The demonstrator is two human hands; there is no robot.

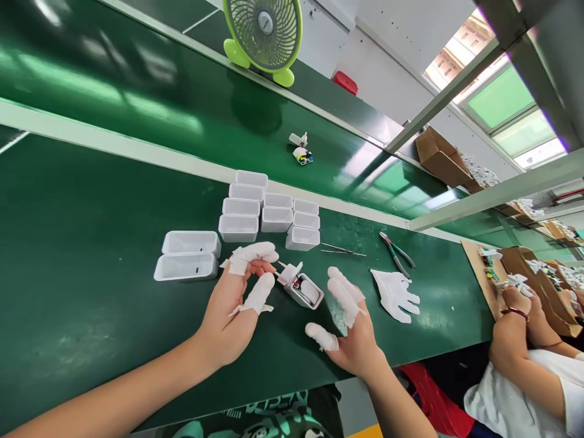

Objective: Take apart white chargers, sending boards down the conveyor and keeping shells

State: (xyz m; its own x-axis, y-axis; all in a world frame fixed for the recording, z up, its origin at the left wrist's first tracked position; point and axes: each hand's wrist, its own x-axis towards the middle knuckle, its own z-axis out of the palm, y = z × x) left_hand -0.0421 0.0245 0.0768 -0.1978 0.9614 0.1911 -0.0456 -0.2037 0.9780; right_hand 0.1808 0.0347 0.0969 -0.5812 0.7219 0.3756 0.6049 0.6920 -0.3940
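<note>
My left hand (237, 298) hovers over the green bench with white finger cots on thumb and fingers; its fingers are apart and hold nothing. Just right of its fingertips lies a white plastic housing (302, 288) with a small part inside, resting on the bench. My right hand (349, 322) is on the other side of that housing, also with cotted fingers spread and nothing in them. Neither hand touches the housing.
Several empty white housings (269, 210) stand in rows behind, two more (188, 255) at the left. Tweezers (342, 250), pliers (396, 252) and a white glove (396, 295) lie to the right. A green fan (264, 30) stands at the back. Another person's hands (520, 304) work at cardboard boxes far right.
</note>
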